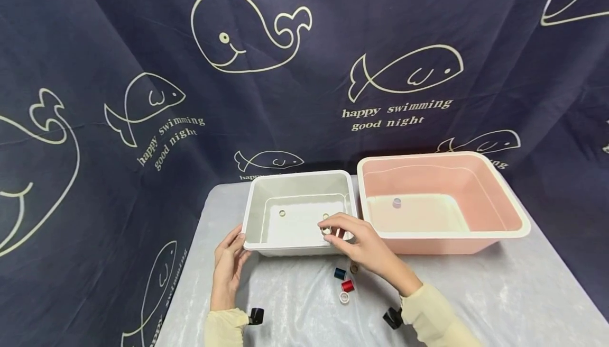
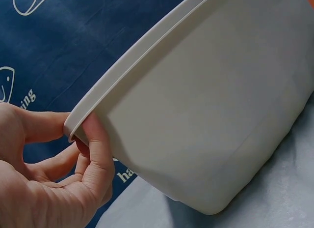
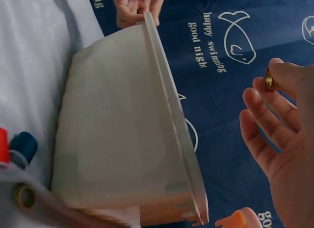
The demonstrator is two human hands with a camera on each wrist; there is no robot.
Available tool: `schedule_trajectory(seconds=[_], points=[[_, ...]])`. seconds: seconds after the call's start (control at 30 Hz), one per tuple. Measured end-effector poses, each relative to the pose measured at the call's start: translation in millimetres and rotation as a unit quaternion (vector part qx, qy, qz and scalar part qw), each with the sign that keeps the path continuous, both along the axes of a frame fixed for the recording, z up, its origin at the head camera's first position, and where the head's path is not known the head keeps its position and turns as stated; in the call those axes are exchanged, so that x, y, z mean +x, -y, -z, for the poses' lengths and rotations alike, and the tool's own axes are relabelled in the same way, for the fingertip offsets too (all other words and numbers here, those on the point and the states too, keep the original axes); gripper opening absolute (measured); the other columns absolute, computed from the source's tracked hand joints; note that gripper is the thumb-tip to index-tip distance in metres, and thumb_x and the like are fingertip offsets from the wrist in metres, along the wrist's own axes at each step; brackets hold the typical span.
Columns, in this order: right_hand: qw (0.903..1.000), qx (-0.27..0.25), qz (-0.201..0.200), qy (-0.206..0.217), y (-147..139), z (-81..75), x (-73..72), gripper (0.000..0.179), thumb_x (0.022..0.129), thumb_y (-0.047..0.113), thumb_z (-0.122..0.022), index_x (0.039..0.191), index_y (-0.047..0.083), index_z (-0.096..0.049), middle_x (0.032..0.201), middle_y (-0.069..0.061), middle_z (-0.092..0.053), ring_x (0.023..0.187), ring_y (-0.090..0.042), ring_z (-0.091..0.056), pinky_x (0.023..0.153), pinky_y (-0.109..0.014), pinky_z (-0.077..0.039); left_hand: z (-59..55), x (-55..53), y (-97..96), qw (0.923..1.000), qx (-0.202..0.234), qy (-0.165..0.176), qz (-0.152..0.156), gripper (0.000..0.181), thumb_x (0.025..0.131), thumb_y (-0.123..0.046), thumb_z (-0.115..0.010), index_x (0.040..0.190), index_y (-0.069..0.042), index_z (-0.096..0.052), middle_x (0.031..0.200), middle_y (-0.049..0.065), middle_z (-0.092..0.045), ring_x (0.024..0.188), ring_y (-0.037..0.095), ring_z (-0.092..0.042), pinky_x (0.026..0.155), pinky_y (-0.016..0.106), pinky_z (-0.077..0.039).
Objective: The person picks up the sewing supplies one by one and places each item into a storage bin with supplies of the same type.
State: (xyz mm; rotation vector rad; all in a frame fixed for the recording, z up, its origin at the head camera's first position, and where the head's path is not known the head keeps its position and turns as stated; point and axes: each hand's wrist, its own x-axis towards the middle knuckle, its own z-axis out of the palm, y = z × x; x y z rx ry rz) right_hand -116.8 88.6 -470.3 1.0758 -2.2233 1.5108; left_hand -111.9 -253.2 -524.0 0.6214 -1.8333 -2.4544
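Observation:
My left hand (image 1: 229,267) grips the near left corner of a light grey plastic bin (image 1: 295,252), its thumb and fingers pinching the rim in the left wrist view. Over the bin's near right side, my right hand (image 1: 363,244) pinches a gold, dimpled ring thimble (image 3: 269,79) between thumb and fingertips. Inside the bin lie two small ring-shaped pieces, a left one (image 1: 282,213) and a right one (image 1: 325,216). On the cloth below my right hand are a dark blue thread spool (image 1: 340,273), a red spool (image 1: 348,285), a white spool (image 1: 344,298) and another gold ring (image 1: 354,268).
A larger pink bin (image 1: 428,245) with a white rim stands right of the grey one. One pale spool-like piece (image 1: 397,203) lies in it. A dark blue curtain (image 1: 295,125) hangs behind the pale cloth-covered table (image 1: 285,294).

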Motion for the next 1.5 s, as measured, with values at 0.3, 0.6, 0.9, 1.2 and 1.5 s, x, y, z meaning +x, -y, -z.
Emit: schedule_trajectory(seconds=[0.3,0.6,0.9,1.2,1.5], points=[[0.9980,-0.017,0.011,0.060,14.6,-5.9,-27.2,0.026,0.097,0.009,-0.073,0.122,0.018,-0.074,0.111,0.001,-0.075,0.091,-0.007,-0.065,0.078,-0.027,-0.058,-0.5,2.8,-0.2,0.9999,-0.010,-0.011,0.003,0.049,0.107,-0.010,-0.056,0.152,0.005,-0.045,0.122,0.001,-0.066,0.104,0.010,-0.072,0.077,0.020,-0.060],[0.9936,0.003,0.024,0.110,29.4,-12.6,-51.1,0.022,0.099,0.017,-0.072,0.121,0.019,-0.075,0.112,0.001,-0.076,0.093,-0.011,-0.068,0.081,-0.029,-0.058,-0.1,3.9,-1.2,0.9999,-0.010,-0.008,0.000,0.050,0.107,-0.010,-0.056,0.153,0.005,-0.045,0.122,0.001,-0.067,0.102,0.009,-0.072,0.077,0.019,-0.059],[0.9913,0.003,0.023,0.130,46.7,-19.5,-72.8,0.022,0.100,0.020,-0.072,0.121,0.018,-0.075,0.111,0.001,-0.077,0.095,-0.013,-0.069,0.083,-0.031,-0.059,-2.0,2.9,-1.3,1.0000,0.000,-0.002,0.002,0.050,0.106,-0.010,-0.057,0.153,0.003,-0.045,0.121,0.001,-0.068,0.100,0.009,-0.072,0.077,0.019,-0.059],[0.9901,0.011,0.025,0.137,61.7,-23.3,-105.1,0.021,0.099,0.019,-0.073,0.119,0.018,-0.076,0.111,-0.001,-0.078,0.091,-0.014,-0.071,0.081,-0.035,-0.060,0.4,1.4,0.0,1.0000,0.002,-0.004,-0.002,0.049,0.106,-0.010,-0.057,0.152,0.003,-0.047,0.121,0.000,-0.068,0.103,0.009,-0.073,0.078,0.019,-0.060],[0.9917,0.047,0.012,0.119,77.6,-29.0,-139.3,0.019,0.099,0.021,-0.073,0.117,0.018,-0.077,0.111,0.001,-0.078,0.089,-0.014,-0.070,0.079,-0.034,-0.059,0.9,1.5,0.3,0.9999,0.010,-0.010,0.002,0.050,0.106,-0.010,-0.058,0.153,0.004,-0.045,0.120,-0.001,-0.069,0.103,0.009,-0.073,0.079,0.019,-0.061]])
